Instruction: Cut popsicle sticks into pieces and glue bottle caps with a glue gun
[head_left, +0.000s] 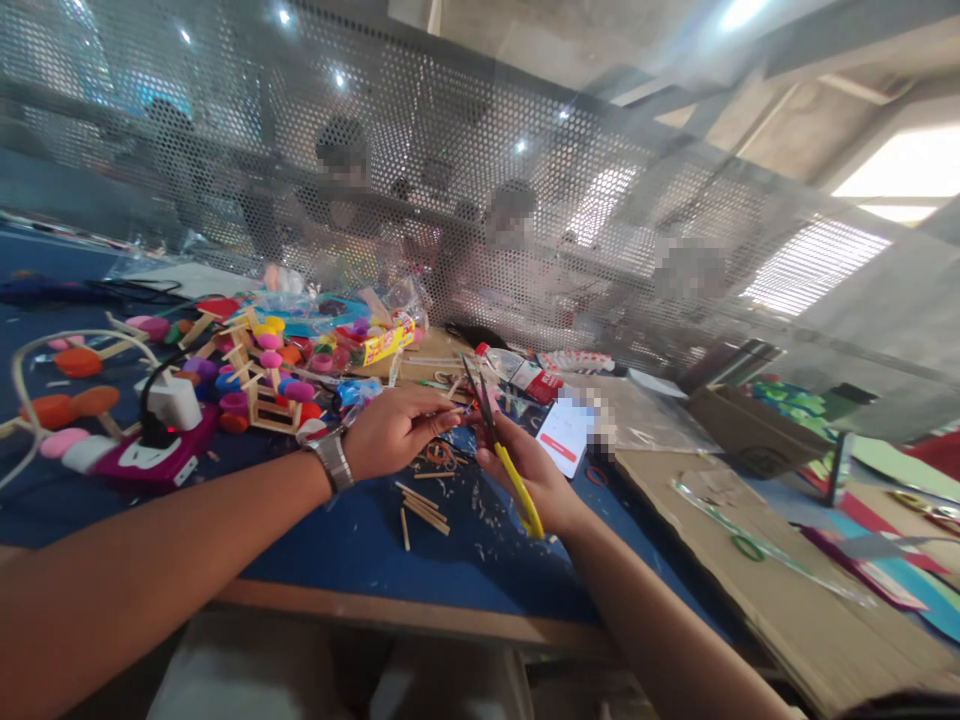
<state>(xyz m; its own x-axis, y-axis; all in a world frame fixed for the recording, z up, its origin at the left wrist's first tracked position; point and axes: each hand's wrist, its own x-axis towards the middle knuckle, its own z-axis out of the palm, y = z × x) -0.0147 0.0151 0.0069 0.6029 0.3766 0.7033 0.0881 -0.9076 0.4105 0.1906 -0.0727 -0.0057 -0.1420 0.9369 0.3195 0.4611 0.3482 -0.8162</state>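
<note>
My left hand (390,432), with a metal watch (333,460) on its wrist, is closed in a pinch over the table. A small thin piece seems to be between its fingertips, too small to name. Close beside it, my right hand (536,480) is closed around yellow-handled scissors (517,490). Their dark blades point up and away from me, and the right fingertips nearly meet the left ones. Several short wooden sticks (425,508) lie on the blue tabletop below, among pale scraps. Rubber bands (440,456) lie just beyond them.
Left stand wooden stick pieces with coloured caps (270,385) and a purple power strip (154,450) with a white charger (174,402). A lit phone (562,435) and a bottle (517,372) are beyond my right hand. Cardboard (720,540) extends rightward; a perforated screen (450,200) closes the back.
</note>
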